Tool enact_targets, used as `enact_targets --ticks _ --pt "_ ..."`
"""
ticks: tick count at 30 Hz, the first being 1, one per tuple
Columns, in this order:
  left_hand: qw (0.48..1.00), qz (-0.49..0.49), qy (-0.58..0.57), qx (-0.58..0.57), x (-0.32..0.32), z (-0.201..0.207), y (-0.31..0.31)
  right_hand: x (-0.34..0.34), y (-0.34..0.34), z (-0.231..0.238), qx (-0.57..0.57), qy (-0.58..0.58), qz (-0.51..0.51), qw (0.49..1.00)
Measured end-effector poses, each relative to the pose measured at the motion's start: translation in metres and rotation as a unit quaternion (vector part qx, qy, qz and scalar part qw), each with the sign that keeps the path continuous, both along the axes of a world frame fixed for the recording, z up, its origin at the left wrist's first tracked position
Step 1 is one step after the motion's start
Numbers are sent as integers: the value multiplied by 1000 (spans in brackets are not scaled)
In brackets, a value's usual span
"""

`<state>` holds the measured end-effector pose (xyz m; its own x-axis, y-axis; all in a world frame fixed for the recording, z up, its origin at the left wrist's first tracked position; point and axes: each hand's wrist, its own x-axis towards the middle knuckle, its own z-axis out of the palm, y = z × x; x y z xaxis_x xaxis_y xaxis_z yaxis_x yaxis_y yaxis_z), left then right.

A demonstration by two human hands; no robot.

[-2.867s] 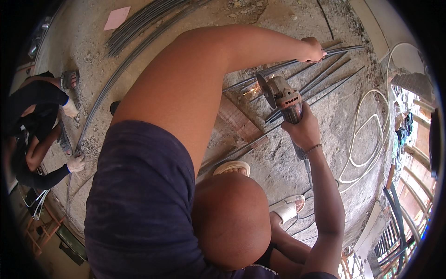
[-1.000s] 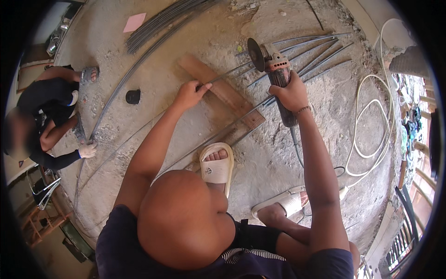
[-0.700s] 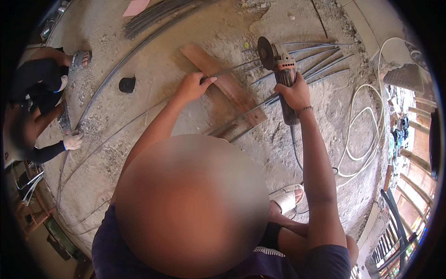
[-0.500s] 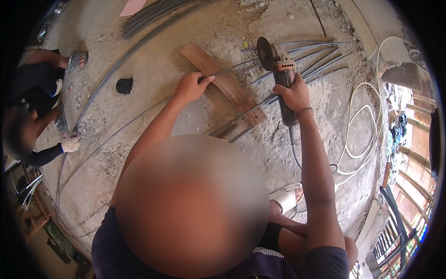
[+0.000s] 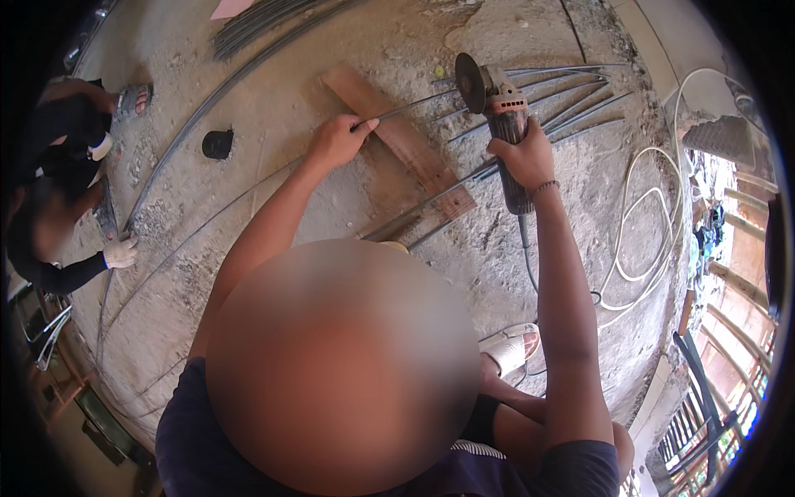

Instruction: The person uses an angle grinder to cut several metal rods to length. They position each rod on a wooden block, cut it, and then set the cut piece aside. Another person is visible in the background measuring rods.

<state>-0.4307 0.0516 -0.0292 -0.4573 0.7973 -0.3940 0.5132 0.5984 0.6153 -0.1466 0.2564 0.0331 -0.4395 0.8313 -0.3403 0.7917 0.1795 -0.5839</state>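
Note:
My right hand (image 5: 527, 157) is wrapped round the dark body of an angle grinder (image 5: 508, 124), held upright with its cutting disc (image 5: 470, 83) at the far end. Closed on a thin steel rod (image 5: 414, 105), my left hand (image 5: 334, 142) is just past the left edge of a reddish wooden plank (image 5: 397, 143). The rod crosses above the plank and runs on toward the grinder's disc; whether the two touch I cannot tell. Several cut rods (image 5: 571, 106) lie fanned out beyond and to the right of the grinder.
At far left a co-worker's gloved hand (image 5: 121, 252) holds long bent rods (image 5: 178, 149). A rod bundle (image 5: 261, 29) lies at the back. A black round object (image 5: 218, 144) sits on the rough concrete. White cable (image 5: 623, 215) loops at right; my sandaled foot (image 5: 512, 349) is below.
The grinder in my right hand has risen slightly away from me. My left hand has shifted a little to the left and away from me, still on the rod. The co-worker's glove has moved slightly.

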Motion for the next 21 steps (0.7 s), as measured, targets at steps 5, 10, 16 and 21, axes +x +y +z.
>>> enact_targets --ticks 5,10,16,21 --pt "1000 -6 17 1 -1 0 1 -2 1 0 -8 -16 -3 1000" --pt "999 0 -9 -39 -3 0 3 -4 1 -1 -2 -29 3 1000" --pt "999 4 -12 -40 -3 -1 3 -3 2 -1 -5 -20 9 1000" --pt "999 6 -15 -43 -4 -1 4 -3 3 -2 10 -30 19 999"
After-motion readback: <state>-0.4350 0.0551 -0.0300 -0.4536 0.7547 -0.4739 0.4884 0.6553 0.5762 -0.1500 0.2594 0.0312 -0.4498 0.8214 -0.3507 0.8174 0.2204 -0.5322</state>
